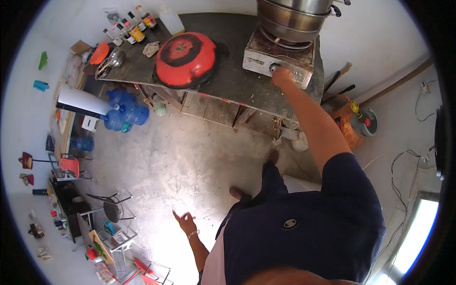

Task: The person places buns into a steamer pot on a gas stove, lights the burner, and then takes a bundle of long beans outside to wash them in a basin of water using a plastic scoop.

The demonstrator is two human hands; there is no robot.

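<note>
My right hand (284, 76) is closed around the control knob (274, 67) on the front of a tabletop gas stove (262, 57). On the burner stands a metal steamer pot (292, 21) with black handles; its top is cut off by the frame's edge. I cannot see a flame. Away from the counter, my left hand (187, 224), with a bracelet at the wrist, hangs over the floor with its fingers apart and nothing visible in it. A domed red pan (199, 64), blackened in places, sits bottom up on the dark counter (235, 83) left of the stove.
Sauce bottles (135, 32), a plastic jug (171, 19) and a crumpled cloth (151, 49) stand along the counter's left. An orange gas cylinder (343, 123) is beside the counter's right end. Blue water jugs (123, 108), a stool (113, 210) and a folding table (85, 228) are leftward.
</note>
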